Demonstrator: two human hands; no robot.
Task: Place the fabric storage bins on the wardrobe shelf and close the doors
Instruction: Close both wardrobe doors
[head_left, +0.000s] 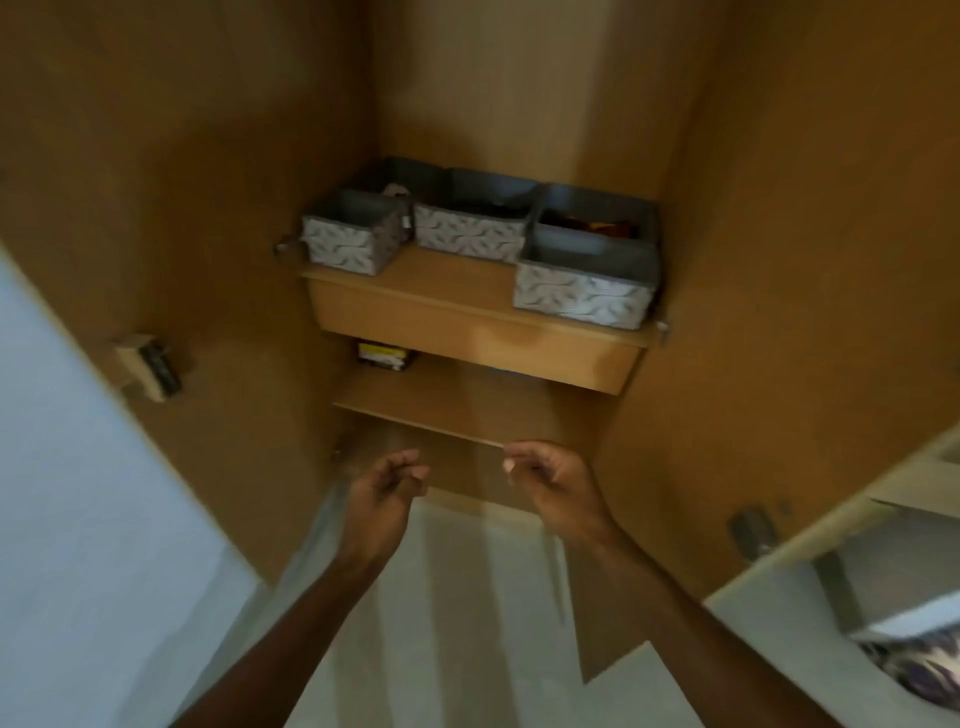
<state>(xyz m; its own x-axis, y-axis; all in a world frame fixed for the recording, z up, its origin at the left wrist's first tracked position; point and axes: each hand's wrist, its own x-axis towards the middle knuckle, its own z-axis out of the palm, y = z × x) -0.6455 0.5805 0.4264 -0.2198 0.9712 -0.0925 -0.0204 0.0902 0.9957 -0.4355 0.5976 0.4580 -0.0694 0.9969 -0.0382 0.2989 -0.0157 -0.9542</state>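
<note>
Several grey fabric bins with a pale leaf pattern stand on the upper wardrobe shelf (447, 280): a small one (345, 241) at the left, a wider one (470, 231) in the middle, another (584, 288) at the right front, and darker ones behind. Both wardrobe doors hang open, the left door (156, 260) and the right door (810, 260). My left hand (384, 491) and my right hand (553, 480) hover below the shelves, a little apart, fingers loosely curled, holding nothing.
A lower shelf (441, 400) carries a small dark box (384, 356) at its back left. A lock block (148, 366) sits on the left door's inner face. White furniture (831, 571) stands at the right, pale floor (441, 623) below.
</note>
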